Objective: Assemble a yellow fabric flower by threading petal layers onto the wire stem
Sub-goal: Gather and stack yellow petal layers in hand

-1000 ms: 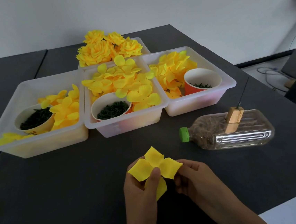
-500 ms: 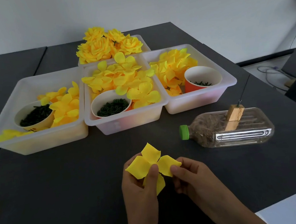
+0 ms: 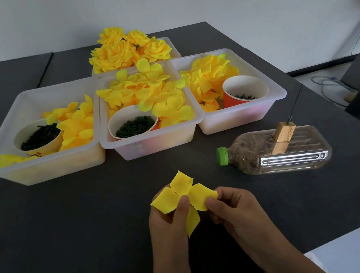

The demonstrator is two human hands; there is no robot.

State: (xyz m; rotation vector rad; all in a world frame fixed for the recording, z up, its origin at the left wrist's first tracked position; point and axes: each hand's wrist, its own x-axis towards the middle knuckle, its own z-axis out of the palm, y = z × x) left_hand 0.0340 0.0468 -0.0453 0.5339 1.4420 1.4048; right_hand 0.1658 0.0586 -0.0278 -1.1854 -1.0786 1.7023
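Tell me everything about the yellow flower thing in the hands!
The petal layer is one bright yellow piece that looks like thin fabric, with four rounded petals meeting at its middle. Three petals spread up and sideways; the fourth hangs down. It is held above the dark table, in front of the bins. The left hand pinches its middle with the thumb, and the right hand pinches the right petal.

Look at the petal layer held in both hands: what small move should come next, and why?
Probably carry the petal layer right and away to the wire standing up from the wooden block on the bottle. Left hand and right hand both pinch it, and the wire looks bare.
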